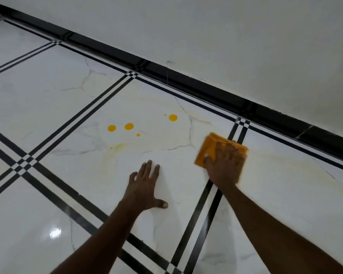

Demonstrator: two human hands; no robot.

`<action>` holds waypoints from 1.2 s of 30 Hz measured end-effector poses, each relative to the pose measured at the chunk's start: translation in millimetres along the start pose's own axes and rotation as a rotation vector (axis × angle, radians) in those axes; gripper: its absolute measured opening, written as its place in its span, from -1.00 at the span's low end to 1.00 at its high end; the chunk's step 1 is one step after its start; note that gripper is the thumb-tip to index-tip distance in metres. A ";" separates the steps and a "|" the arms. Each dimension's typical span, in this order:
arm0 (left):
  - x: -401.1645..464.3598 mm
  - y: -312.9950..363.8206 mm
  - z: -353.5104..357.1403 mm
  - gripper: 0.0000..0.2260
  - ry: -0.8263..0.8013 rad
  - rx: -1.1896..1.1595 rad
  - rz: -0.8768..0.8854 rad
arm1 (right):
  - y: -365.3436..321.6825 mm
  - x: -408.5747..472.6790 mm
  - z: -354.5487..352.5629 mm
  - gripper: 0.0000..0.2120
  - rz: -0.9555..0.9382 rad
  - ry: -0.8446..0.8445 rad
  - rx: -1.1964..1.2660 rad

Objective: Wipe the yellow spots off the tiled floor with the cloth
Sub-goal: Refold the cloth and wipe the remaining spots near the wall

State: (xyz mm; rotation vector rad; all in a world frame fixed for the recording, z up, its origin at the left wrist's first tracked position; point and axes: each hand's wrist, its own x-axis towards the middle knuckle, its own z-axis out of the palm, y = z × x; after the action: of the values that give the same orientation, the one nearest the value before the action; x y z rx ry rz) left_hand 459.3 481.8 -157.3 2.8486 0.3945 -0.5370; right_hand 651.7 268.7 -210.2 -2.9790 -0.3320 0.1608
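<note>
Several round yellow spots lie on a white marbled tile: one at the left (111, 128), one beside it (129, 126), a larger one further right (172, 117), plus small dots and a faint yellow smear (119, 146). My right hand (225, 164) presses flat on a folded orange cloth (211, 147) on the floor, to the right of the spots, over the black tile border. My left hand (145, 187) rests palm down on the same tile, fingers spread, holding nothing, below the spots.
The white tiled floor (48, 107) has double black border lines crossing it. A black skirting (186, 76) runs diagonally along the white wall (226, 32) behind the spots. Pale yellowish streaks mark the tiles around the cloth.
</note>
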 end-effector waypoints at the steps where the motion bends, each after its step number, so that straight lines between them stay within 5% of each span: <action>1: 2.3 -0.8 -1.0 0.21 -0.019 0.032 -0.001 | 22.3 -0.5 -4.3 -0.21 0.101 0.013 0.015; 5: 4.5 1.4 -0.2 0.23 -0.032 0.067 -0.022 | 68.0 -21.7 -20.0 -0.18 0.265 0.020 0.029; 8: 9.0 5.6 2.2 0.23 -0.031 0.105 -0.034 | 28.0 26.8 -27.1 -0.24 0.231 0.063 0.146; 12: 11.6 -4.1 3.7 0.24 -0.038 0.113 -0.029 | -88.0 68.9 -8.7 -0.28 -0.115 -0.050 0.126; 15: 11.3 -6.6 -3.0 0.19 -0.066 0.092 -0.016 | -146.8 4.8 14.5 -0.28 -0.364 -0.041 0.020; 18: 0.1 -18.2 -9.2 0.20 -0.075 0.087 -0.064 | -105.2 -37.5 7.6 -0.29 -0.422 -0.100 0.038; 23: -39.4 -64.2 7.9 0.31 0.016 -0.006 -0.252 | -4.1 30.0 -9.9 -0.20 -0.114 -0.109 -0.055; 27: -38.9 -88.6 15.1 0.40 0.040 -0.107 -0.333 | -58.3 92.6 -21.6 -0.17 -0.080 -0.129 -0.004; 32: -39.8 -84.7 8.8 0.37 0.020 -0.115 -0.342 | -171.5 44.7 14.7 -0.23 -0.384 -0.055 -0.091; 36: -38.3 -113.6 -8.5 0.35 0.006 -0.126 -0.402 | -125.0 -14.9 8.2 -0.23 -0.479 -0.118 -0.108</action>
State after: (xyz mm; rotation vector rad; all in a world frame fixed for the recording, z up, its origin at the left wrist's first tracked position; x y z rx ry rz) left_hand 393.7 582.4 -153.1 2.6555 0.9763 -0.5483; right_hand 609.9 387.1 -198.2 -2.8926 -1.0801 0.2695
